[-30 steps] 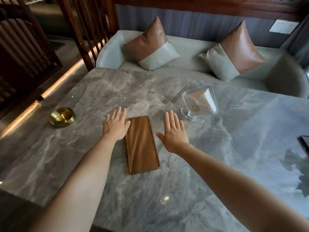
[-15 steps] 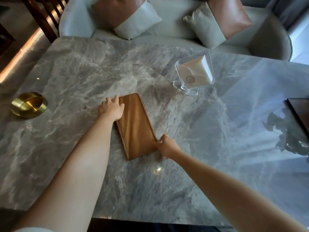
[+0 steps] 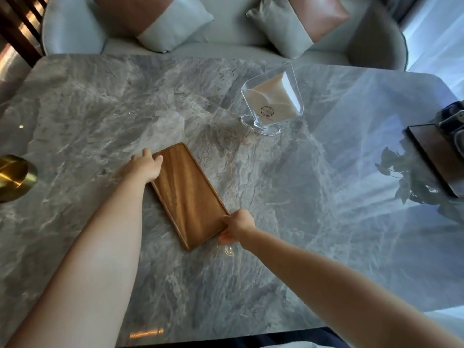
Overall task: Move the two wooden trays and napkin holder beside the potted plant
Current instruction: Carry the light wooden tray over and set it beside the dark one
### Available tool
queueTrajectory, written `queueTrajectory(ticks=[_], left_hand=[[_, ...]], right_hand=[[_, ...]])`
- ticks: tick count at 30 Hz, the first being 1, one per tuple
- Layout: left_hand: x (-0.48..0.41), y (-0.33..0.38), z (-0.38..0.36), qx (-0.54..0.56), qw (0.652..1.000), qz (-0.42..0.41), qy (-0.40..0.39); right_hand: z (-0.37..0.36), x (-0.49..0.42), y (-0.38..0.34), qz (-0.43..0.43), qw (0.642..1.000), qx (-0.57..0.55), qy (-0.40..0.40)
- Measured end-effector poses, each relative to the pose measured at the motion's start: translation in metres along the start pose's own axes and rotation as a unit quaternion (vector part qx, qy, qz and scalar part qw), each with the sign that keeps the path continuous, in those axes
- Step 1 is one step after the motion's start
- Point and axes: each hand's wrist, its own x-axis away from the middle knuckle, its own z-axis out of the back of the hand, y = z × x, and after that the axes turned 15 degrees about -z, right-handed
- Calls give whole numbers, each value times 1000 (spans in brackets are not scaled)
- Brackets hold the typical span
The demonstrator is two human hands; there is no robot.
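Observation:
A long wooden tray (image 3: 188, 194) lies slanted on the grey marble table (image 3: 301, 197). My left hand (image 3: 147, 167) grips its far left corner. My right hand (image 3: 237, 226) grips its near right corner. Whether the tray is off the table I cannot tell. A clear napkin holder (image 3: 272, 101) with white napkins stands beyond the tray, to the right. At the right edge a second dark tray (image 3: 434, 156) is partly in view. Only a reflection of plant leaves (image 3: 406, 177) shows in the table top beside it.
A brass dish (image 3: 13, 177) sits at the left edge of the table. A dark object (image 3: 452, 119) rests by the second tray at the far right. Behind the table is a pale sofa (image 3: 226, 36) with two cushions.
My hands went from hovering open beside the tray to closing on its two opposite corners. The view has tilted down and to the right, showing more of the table's right side.

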Motion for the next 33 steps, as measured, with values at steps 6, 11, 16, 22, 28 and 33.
queueTrajectory(ticks=[6, 11, 16, 22, 28, 33], left_hand=[[10, -10, -3, 42, 999, 15, 11], [17, -3, 17, 63, 996, 18, 62], [20, 27, 53, 71, 989, 0, 132], [17, 99, 93, 84, 975, -48, 202], [4, 203, 120, 89, 959, -113, 245], [-6, 306, 116, 105, 948, -169, 247]], right_hand=[[12, 4, 4, 28, 999, 5, 26], [26, 17, -4, 96, 995, -4, 25], [58, 40, -20, 170, 984, -58, 2], [119, 59, -37, 234, 966, -112, 15], [205, 68, -46, 283, 942, -173, 42], [291, 60, -39, 290, 931, -203, 87]])
